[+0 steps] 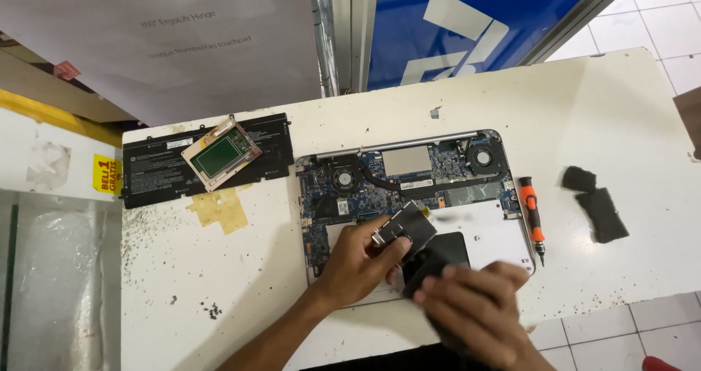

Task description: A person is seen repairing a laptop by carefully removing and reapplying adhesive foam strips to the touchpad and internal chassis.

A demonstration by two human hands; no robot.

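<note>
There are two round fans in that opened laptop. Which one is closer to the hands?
The left fan, just above the left hand. The other fan sits in the far right corner of the laptop, farther from both hands.

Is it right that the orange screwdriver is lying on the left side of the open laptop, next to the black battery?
Not quite. The orange screwdriver lies on the right side of the open laptop, as the head view shows. The black battery is over on the left, apart from the screwdriver, with a green-faced part resting on it.
</note>
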